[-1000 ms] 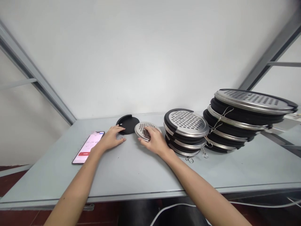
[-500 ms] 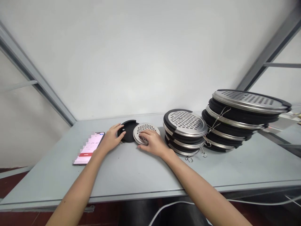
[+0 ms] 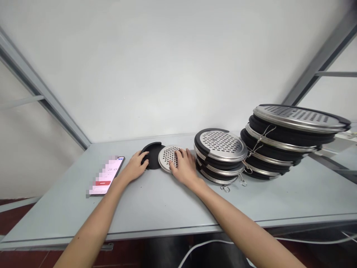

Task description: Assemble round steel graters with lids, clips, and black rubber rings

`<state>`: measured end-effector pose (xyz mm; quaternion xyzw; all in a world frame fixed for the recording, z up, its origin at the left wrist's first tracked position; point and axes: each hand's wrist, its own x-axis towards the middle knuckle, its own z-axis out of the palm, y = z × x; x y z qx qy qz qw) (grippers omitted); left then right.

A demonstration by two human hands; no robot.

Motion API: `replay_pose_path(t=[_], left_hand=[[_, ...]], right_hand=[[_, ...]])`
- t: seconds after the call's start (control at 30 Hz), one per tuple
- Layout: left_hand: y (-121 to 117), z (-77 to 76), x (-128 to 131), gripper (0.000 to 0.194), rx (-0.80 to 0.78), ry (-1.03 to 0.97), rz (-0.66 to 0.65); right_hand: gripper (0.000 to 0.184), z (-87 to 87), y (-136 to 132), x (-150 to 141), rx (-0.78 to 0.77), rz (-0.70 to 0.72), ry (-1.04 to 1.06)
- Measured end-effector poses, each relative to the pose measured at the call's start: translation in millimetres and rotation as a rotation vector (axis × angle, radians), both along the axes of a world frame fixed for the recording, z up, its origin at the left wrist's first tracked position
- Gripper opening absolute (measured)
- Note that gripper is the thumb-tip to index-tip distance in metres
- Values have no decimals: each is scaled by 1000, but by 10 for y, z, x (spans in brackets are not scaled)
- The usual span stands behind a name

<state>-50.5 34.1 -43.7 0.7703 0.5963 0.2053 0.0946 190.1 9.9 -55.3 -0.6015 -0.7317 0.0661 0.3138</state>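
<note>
Curled round the left edge of a shallow black round holder (image 3: 155, 158), my left hand (image 3: 135, 166) has its fingers behind the rim and its thumb at the front. The holder lies on the table with its raised rim at the back. Just right of it is a round metal plate with holes (image 3: 167, 154), which overlaps or touches the holder's right side. My right hand (image 3: 184, 165) grips the plate at its right side, thumb and index finger on the top face and the other fingers past the right edge. What the fingertips press on underneath is hidden.
A stack of similar perforated plates in black holders (image 3: 223, 145) stands close to my right hand, with wire clips hanging from it. Behind it at right leans a taller stack of larger ones (image 3: 298, 115). A phone (image 3: 107, 176) lies left. A white cable (image 3: 206, 243) runs below the table edge.
My right hand has shifted slightly right on the perforated plate, its fingers moving from the plate's middle toward its right edge. My left hand stays at the black holder.
</note>
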Motion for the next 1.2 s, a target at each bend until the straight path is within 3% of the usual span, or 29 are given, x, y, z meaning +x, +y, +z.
replay_pose_path(t=[0.37,0.6,0.7,0.8,0.87,1.2], left_hand=[[-112,134,69,49,76,-16,-104],[-172,220,131,42,78,-6,-43],[-163,208,90,58,87,-14,-154],[-146,186,53,82,22,-19,-288],[-136,171,38,87,-31,-32,-332],[-116,99,3,89,-54,-20,-272]], right_hand=[[42,34,35,46,1,130,57],[36,47,47,65,55,209,53],[36,47,52,72,64,224,52],[35,50,53,83,78,250,50],[38,50,50,94,68,265,46],[45,43,67,126,-25,290,50]])
